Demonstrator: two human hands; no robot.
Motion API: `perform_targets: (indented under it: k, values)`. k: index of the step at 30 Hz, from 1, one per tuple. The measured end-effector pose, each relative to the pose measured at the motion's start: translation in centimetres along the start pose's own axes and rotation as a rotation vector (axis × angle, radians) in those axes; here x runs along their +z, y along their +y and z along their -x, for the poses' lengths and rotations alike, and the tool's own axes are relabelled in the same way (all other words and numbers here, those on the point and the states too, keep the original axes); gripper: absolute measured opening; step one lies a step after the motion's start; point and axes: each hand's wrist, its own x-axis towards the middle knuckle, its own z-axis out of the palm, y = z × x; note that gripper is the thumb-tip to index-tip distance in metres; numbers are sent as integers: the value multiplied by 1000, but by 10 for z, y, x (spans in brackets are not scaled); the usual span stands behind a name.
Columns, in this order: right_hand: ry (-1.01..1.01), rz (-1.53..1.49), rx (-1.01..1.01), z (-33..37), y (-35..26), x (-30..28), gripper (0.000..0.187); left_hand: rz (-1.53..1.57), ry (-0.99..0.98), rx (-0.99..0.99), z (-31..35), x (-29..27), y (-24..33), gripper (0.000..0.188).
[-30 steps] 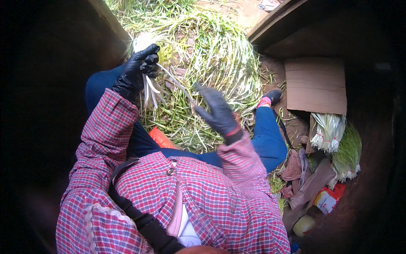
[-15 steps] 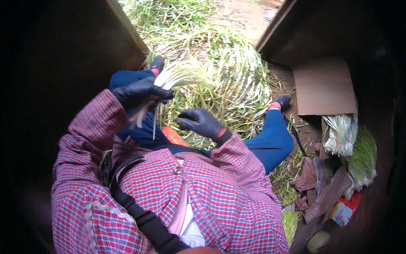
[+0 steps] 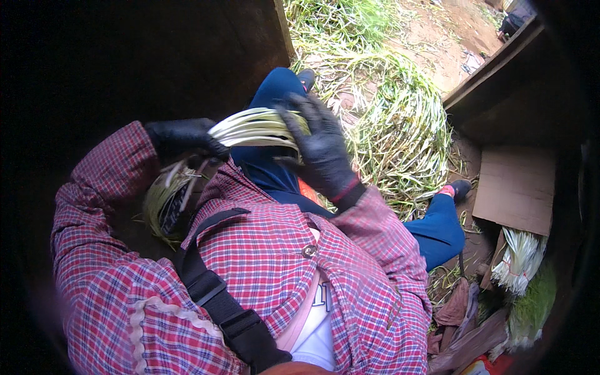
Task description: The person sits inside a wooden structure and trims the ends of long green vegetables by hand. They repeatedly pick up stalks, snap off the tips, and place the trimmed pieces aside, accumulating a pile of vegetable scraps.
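Observation:
My left hand (image 3: 187,139), in a black glove, is closed round one end of a bunch of long pale green-white stalks (image 3: 256,129), which look like chives. The bunch lies nearly level in the air over my left leg. My right hand (image 3: 325,150), gloved in black too, curls its fingers over the other end, with the thumb below; motion blurs it a little. A few loose stalk ends (image 3: 181,181) hang under my left hand. Beside my left side is another heap of pale stalks (image 3: 164,203), partly hidden by my sleeve.
Cut green leaves and stalks (image 3: 400,119) cover the ground ahead. Dark board walls (image 3: 494,62) stand to both sides. At the right are a cardboard piece (image 3: 515,187), a tied white bundle (image 3: 520,259), a green bundle (image 3: 531,306) and crumpled bags (image 3: 453,306).
The view has swung left. My left hand has drawn the bunch nearer, and the stalks lie more level. My right hand has risen from above my lap to the bunch's other end.

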Motion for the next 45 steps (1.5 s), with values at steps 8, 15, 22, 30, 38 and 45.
perform_targets:
  k: [8, 15, 22, 30, 38, 45]
  values:
    - [21, 202, -31, -37, 12, 5, 13, 6, -166, 176, -7, 16, 55, 31]
    - [156, 312, 33, -11, 40, -51, 9, -117, -140, 263, 13, 0, 71, 24]
    - [295, -276, 334, 8, 84, -115, 19, -129, 85, 324, 48, -31, 73, 18]
    - [-83, -1224, 748, -35, 17, -113, 20, -217, 188, 1124, 21, 47, 146, 58]
    - [-406, -1487, 616, -35, -12, -74, 23, 590, -209, 1225, 59, 72, 192, 40]
    - [-166, -1175, 472, -56, -2, -124, 49, 439, -201, 1079, 44, 60, 183, 32]
